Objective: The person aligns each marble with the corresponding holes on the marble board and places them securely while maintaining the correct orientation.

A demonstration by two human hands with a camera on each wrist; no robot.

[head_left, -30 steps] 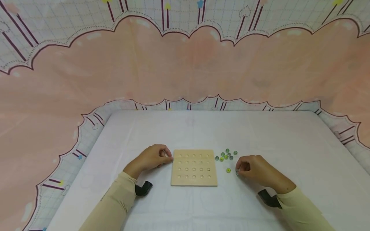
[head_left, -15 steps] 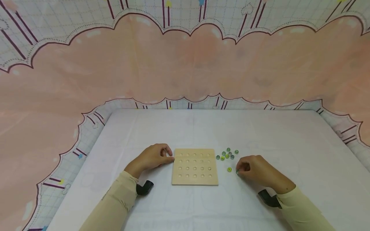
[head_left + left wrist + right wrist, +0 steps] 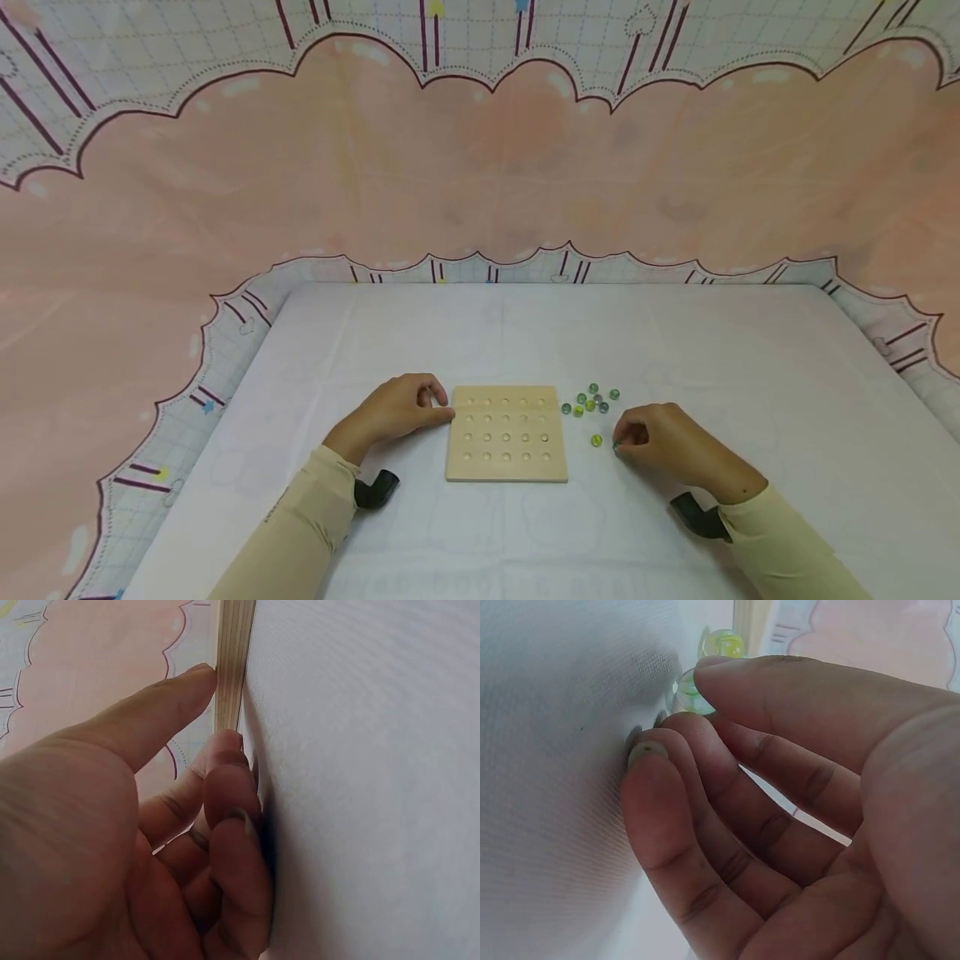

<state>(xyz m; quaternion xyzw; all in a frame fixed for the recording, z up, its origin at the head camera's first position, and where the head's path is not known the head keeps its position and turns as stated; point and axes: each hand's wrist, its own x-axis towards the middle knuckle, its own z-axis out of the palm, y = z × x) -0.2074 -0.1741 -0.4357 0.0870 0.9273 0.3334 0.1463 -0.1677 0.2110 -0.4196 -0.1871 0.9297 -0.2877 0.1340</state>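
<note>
A square wooden board (image 3: 507, 476) with rows of round dimples lies flat in the middle of the head view. The left hand (image 3: 397, 406) is at its left side, thumb tip touching the edge. In the left wrist view the board's edge (image 3: 232, 667) meets the straight thumb, and the other fingers curl loosely near the table. Right of the board, the right hand (image 3: 662, 442) pinches a clear marble with green swirls (image 3: 690, 694) at the tabletop, partly hidden by the thumb. A yellow-green marble (image 3: 596, 440) lies just left of those fingertips.
Several green and yellow glass marbles (image 3: 590, 406) lie in a loose cluster at the board's upper right. One clear marble (image 3: 544, 437) appears to sit in a dimple near the board's right edge. A white cloth (image 3: 487, 533) covers the table. Patterned fabric (image 3: 480, 167) hangs behind.
Both hands stay almost still; the head view has shifted slightly. The right hand keeps its marble at the same spot, and the board and loose marbles have not visibly moved.
</note>
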